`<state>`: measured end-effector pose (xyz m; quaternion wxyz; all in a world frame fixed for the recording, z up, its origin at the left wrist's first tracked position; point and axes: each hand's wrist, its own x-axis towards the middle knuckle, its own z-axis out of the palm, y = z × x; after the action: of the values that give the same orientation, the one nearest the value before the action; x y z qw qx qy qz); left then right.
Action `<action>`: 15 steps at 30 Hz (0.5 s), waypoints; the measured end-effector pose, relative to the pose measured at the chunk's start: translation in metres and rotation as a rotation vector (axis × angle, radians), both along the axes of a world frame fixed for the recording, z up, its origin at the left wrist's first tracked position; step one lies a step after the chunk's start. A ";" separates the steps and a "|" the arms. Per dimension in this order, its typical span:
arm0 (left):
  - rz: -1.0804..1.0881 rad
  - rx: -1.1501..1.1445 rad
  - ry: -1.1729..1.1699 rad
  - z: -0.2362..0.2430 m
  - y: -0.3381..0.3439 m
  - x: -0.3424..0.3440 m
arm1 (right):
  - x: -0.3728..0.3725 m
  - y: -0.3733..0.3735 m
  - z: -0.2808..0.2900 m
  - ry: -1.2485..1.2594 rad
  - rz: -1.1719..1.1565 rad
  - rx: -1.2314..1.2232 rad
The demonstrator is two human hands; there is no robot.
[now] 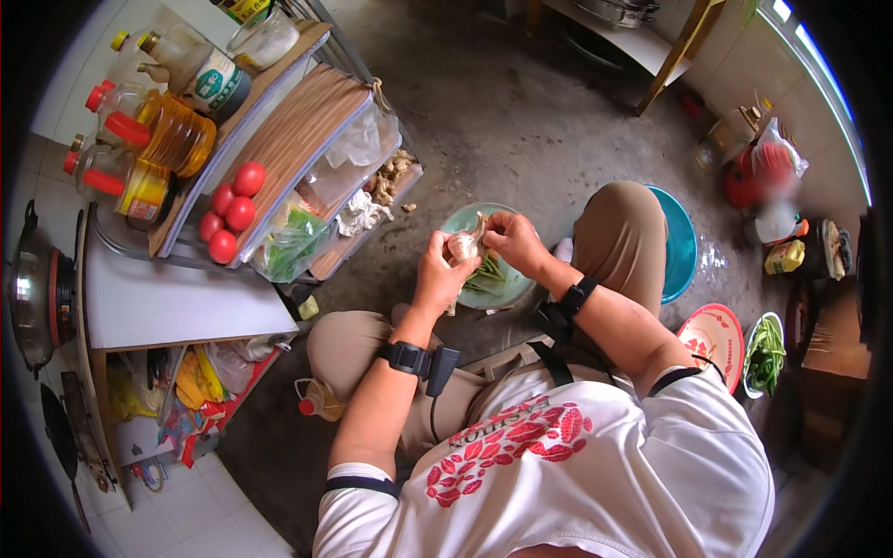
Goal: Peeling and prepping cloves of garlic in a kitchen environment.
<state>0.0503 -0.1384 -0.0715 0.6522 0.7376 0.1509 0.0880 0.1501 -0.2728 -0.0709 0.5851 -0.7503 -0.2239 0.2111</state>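
My left hand (437,279) is closed around a whitish garlic bulb (462,246). My right hand (516,244) pinches the dry stem at the top of the same bulb. Both hands are over a pale green bowl (507,296) on the floor between my knees. Cut green pieces, like bean or stem lengths (486,273), lie in that bowl, partly hidden by my hands.
On the left a shelf rack (316,102) carries tomatoes (240,214), ginger (391,177) and bagged greens (290,244). Oil bottles (177,130) stand on top. A teal basin (682,242), a red patterned tray (714,335) and a bowl of green beans (766,353) sit at the right.
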 end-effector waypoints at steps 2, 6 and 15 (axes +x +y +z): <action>-0.024 0.001 0.030 0.000 0.001 0.000 | -0.001 -0.001 -0.006 0.102 -0.017 0.006; -0.085 -0.176 0.062 0.005 0.003 0.000 | 0.000 -0.002 -0.016 0.278 -0.006 0.133; -0.138 -0.336 0.136 0.005 0.009 0.000 | 0.002 -0.005 -0.029 0.657 0.031 0.290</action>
<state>0.0498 -0.1291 -0.0669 0.7589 0.6313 0.1563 -0.0336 0.1524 -0.2783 -0.1004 0.7229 -0.5481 -0.0631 0.4160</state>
